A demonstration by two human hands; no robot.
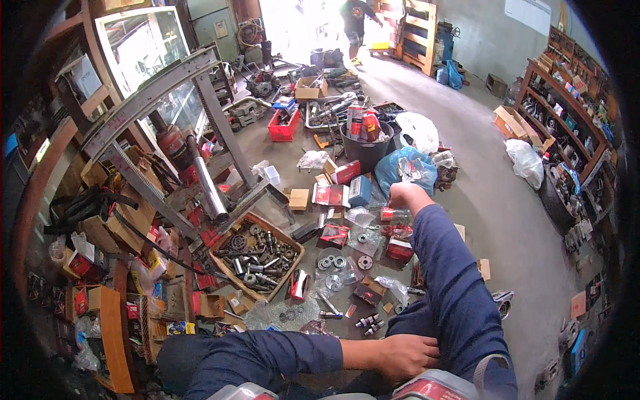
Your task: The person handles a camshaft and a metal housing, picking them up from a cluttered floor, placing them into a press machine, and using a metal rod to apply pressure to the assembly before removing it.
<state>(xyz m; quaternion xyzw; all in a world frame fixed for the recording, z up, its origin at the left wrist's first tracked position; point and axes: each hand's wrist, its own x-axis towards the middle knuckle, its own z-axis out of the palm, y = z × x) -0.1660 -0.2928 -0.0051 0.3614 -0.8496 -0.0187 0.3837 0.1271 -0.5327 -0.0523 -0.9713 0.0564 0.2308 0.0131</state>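
My right hand [405, 195] is stretched forward near a blue plastic bag [388, 170], its fingers curled; whatever may be inside them is hidden. My left hand [405, 357] rests loosely across my lap by the right sleeve, fingers slightly bent, holding nothing visible. Below the right hand lie red boxes [400, 249] and plastic wrappers [360, 217]. Nearer me are bearings [331, 263], a metal ring [365, 263], small cylindrical parts [370, 321] and bubble wrap [280, 313]. A wooden tray [218, 253] of metal parts lies to the left.
A grey press frame [233, 133] stands left among cardboard. A black bucket [354, 147], white bags [420, 130] and a red crate [283, 128] are ahead. Shelves [560, 113] line the right side. Another person [355, 27] is near the bright doorway beside wooden pallets [417, 37].
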